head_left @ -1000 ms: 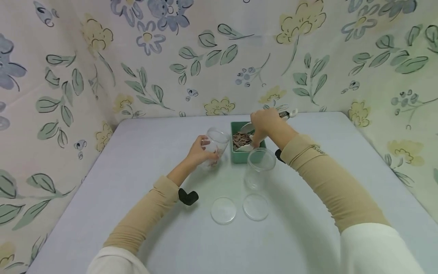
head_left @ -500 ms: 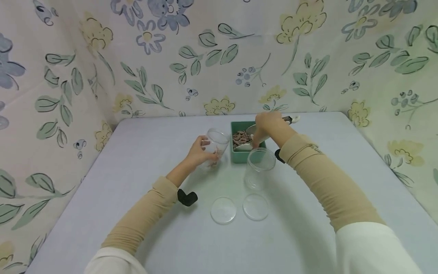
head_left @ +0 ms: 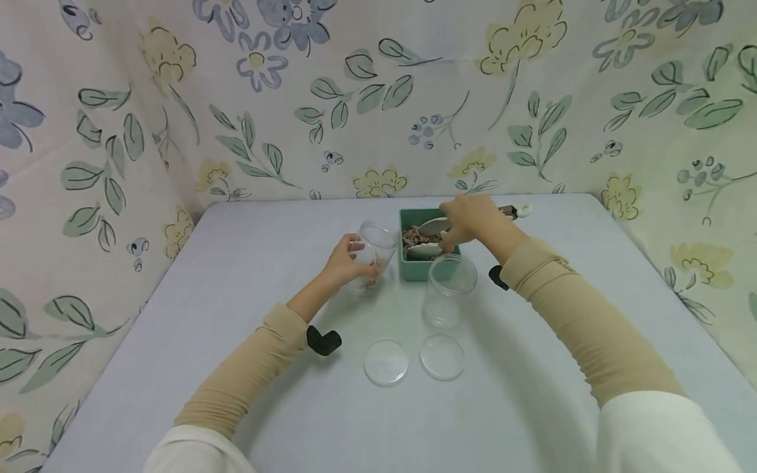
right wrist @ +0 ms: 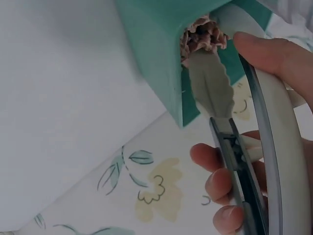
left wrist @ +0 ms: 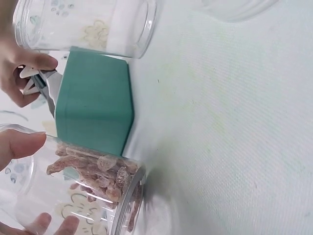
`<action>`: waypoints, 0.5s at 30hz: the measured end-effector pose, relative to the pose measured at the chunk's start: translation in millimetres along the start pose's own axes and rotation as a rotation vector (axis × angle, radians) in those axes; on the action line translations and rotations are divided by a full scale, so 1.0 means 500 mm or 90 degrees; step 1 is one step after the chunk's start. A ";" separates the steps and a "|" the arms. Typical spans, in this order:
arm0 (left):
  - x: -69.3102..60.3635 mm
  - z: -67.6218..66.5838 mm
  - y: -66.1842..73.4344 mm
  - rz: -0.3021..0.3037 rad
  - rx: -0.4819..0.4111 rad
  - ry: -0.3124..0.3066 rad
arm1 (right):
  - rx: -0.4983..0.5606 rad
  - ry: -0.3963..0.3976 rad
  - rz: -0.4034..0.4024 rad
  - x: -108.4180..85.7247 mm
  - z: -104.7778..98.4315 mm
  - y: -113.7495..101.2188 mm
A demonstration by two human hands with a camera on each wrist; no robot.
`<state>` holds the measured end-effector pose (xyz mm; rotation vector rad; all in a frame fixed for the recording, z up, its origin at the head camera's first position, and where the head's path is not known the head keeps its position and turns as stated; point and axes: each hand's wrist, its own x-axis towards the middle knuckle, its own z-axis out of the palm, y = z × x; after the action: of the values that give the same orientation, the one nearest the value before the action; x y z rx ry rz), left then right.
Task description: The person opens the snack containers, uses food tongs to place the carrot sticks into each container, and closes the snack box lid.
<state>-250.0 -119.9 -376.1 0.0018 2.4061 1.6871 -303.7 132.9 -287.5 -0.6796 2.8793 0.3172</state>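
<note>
My left hand [head_left: 345, 263] grips a clear plastic jar [head_left: 378, 246], tilted a little, with brownish dried strips [left wrist: 98, 171] in its bottom. To its right stands a green rectangular container [head_left: 416, 270] holding more of the brown strips [right wrist: 203, 36]. Fingers and thumb of my right hand [head_left: 473, 220] wrap round a pair of white and grey tongs [right wrist: 247, 161], whose spread tips reach into the container among the strips. A second clear jar [head_left: 451, 292] stands upright in front of the container, with no contents visible.
Two round clear lids [head_left: 386, 362] lie side by side on the white table [head_left: 284, 407], nearer to me than the jars. A flower-patterned curtain [head_left: 378, 118] rises behind the table's back edge and at the sides.
The right hand with the tongs has shifted slightly right over the green container, and the tongs' tips show more plainly. The left hand and its jar stay in place.
</note>
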 end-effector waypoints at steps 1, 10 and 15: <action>-0.001 0.000 0.000 0.000 -0.001 0.000 | -0.005 0.011 -0.010 -0.002 0.002 0.001; 0.000 0.001 -0.001 -0.005 -0.009 0.000 | -0.011 0.081 -0.065 -0.012 0.027 0.023; 0.000 -0.001 -0.002 -0.004 0.001 0.003 | 0.018 0.093 -0.063 -0.021 0.033 0.038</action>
<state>-250.2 -120.6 -376.8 -0.0104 2.4088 1.6841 -301.2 158.0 -298.0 -0.8718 2.9668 0.2228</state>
